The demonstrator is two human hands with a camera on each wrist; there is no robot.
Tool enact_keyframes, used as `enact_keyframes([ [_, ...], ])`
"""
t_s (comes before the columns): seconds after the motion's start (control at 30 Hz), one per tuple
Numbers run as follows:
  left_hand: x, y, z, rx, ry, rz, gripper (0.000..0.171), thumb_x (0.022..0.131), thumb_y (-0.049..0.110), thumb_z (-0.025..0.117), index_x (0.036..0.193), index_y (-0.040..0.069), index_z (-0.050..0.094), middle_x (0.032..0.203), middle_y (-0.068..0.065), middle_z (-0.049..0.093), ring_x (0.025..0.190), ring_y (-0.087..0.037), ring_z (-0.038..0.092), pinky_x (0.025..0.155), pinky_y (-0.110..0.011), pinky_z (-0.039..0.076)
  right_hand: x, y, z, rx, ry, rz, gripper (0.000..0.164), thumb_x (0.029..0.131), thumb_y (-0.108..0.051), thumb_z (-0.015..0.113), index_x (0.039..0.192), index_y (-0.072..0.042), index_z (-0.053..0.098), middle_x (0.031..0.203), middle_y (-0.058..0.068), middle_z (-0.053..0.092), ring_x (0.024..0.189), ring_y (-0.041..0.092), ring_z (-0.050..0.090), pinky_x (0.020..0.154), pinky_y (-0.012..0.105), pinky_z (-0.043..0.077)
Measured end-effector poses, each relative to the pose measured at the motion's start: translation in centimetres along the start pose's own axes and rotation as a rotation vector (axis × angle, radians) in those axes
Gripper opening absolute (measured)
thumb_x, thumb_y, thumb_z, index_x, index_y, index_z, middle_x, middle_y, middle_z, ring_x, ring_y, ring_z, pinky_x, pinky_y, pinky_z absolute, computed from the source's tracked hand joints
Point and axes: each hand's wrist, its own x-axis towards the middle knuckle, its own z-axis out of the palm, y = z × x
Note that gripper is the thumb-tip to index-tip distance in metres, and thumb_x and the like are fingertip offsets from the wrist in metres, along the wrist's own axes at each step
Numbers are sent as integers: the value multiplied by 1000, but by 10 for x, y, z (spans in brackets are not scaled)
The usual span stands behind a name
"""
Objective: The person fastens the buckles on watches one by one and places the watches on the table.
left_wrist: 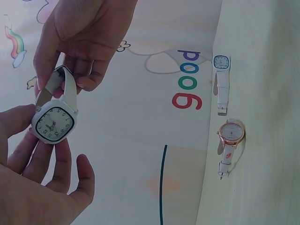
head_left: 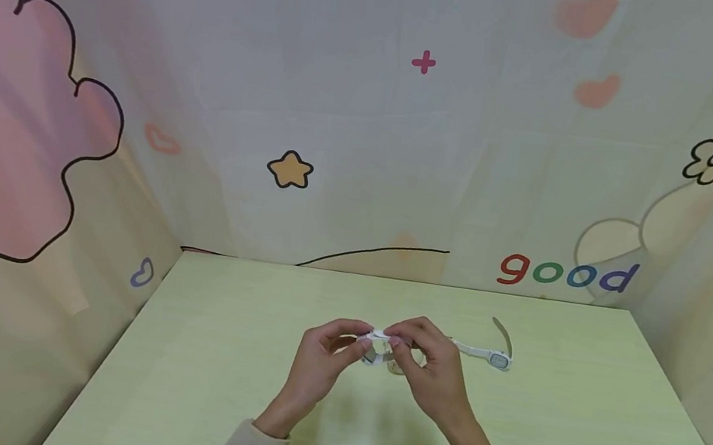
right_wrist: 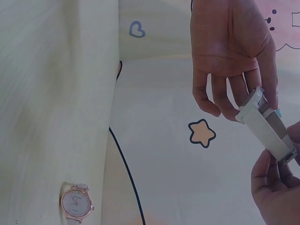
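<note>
Raised over the table, a white watch [left_wrist: 54, 124] with a rounded-square case is held between both hands, its strap bent into a loop. My left hand [head_left: 326, 355] pinches the case at its sides between thumb and fingers. At the strap's other end, my right hand [head_left: 434, 374] pinches the buckle part; its fingertips partly hide that end. In the left wrist view the dial with black numerals faces the camera. Behind the hands on the table lies a round rose-gold watch [left_wrist: 232, 132] with a white strap, mostly covered by the right hand in the head view.
Another white watch [head_left: 499, 360] with a squarish dial lies on the pale green table [head_left: 206, 369], right of my right hand. A printed curtain [head_left: 360, 101] hangs behind the table's far edge and along both sides.
</note>
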Motion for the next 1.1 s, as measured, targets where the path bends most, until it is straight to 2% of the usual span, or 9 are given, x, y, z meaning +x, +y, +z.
enact_keyframes([
  [0.2,1,-1,3,39,2,9,17,92,23,70,107,16,73,111,-2,71,106,-17,62,95,-31,51,-1,1,0,-8,-22,28,14,95,-6,62,99,-15,73,97,-2,66,86,6,60,73,23,52],
  [0.63,2,1,6,33,14,22,20,93,25,69,110,13,71,115,-9,69,103,-21,65,89,-28,53,1,-1,1,-34,15,-49,19,91,0,65,96,-16,73,94,-3,66,78,6,58,66,22,50],
  [0.9,3,-2,9,26,12,21,20,93,24,69,109,14,73,112,-5,72,100,-19,66,84,-26,55,-1,0,1,-46,21,-35,16,91,-4,67,99,-16,75,96,-4,68,85,7,62,69,22,52],
  [1.1,4,0,10,24,28,1,21,92,26,70,109,13,73,112,-6,71,97,-21,68,80,-24,56,-1,1,2,-67,52,-54,21,88,-2,70,105,-15,71,95,-2,69,83,8,62,78,17,54],
])
